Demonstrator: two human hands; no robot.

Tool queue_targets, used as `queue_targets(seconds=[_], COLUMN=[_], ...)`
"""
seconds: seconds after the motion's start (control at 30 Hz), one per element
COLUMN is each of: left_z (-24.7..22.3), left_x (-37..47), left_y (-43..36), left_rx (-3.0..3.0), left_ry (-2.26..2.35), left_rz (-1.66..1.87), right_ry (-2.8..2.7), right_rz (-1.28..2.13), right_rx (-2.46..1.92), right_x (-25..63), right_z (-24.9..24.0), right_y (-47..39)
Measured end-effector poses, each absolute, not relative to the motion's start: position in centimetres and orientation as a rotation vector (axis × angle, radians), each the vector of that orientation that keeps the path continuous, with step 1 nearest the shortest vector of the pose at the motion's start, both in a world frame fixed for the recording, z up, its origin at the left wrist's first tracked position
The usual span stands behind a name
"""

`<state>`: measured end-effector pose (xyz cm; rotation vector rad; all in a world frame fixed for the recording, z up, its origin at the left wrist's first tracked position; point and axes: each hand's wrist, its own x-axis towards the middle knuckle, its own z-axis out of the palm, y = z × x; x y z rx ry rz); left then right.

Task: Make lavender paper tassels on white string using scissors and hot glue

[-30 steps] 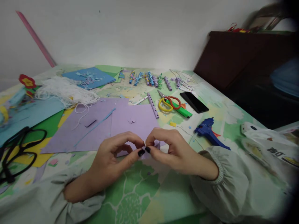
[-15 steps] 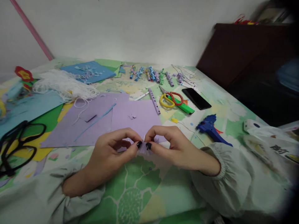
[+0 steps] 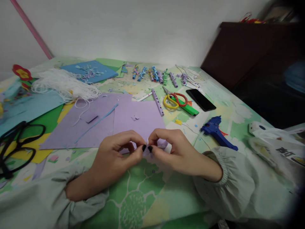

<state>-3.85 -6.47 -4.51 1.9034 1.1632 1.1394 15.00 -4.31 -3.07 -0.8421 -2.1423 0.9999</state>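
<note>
Close to the table's front, my left hand (image 3: 121, 152) and my right hand (image 3: 175, 151) meet with thumbs and forefingers pinched. Between the fingertips is a small light purple piece (image 3: 148, 154), blurred and mostly covered by my fingers. A short white tip (image 3: 147, 141) sticks up from the pinch. Just behind my hands lie sheets of light purple foam or paper (image 3: 146, 111) with tiny scraps on them. A purple tube with dark holes (image 3: 157, 102) rests at the sheet's right edge, beside scissors (image 3: 175, 100) with yellow and red handles.
A blue glue gun (image 3: 216, 132), a black phone (image 3: 201, 99) and a green cutter (image 3: 188, 108) lie to the right. Several decorated tubes (image 3: 154, 74) line the back. At left are tangled white cord (image 3: 64, 86) and black glasses (image 3: 21, 149). A plastic bag (image 3: 281, 146) sits far right.
Both hands keep their pinch on the small purple piece, with fingertips shifted slightly. A rounded purple part now shows behind my right fingers. The camera view has moved a little.
</note>
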Motion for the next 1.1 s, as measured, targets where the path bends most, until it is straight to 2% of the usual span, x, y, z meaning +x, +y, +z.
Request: queue_targets(seconds=[0.37,0.67,0.9,1.1], left_z=[-5.3,-5.3,-4.6,-4.6], left_x=[-3.8,-4.2,-4.0,-4.1], left_y=[-6.7,-6.8,-6.8,-7.2], left_rx=[2.170,2.285,2.457,2.438], left_ry=[1.112,1.023,1.039,1.120], left_rz=[1.263,1.505,1.512,1.443], right_ry=[-2.201,-2.176,-2.241,-2.261], right_rz=[0.751,0.468,0.270,0.255], right_rx=[-0.819,-0.732,-0.627,-0.630], right_x=[15.0,14.9,14.7,14.8], right_z=[-3.5,-3.4,-3.6,-3.7], right_y=[-4.4,-4.8,-4.9,-5.1])
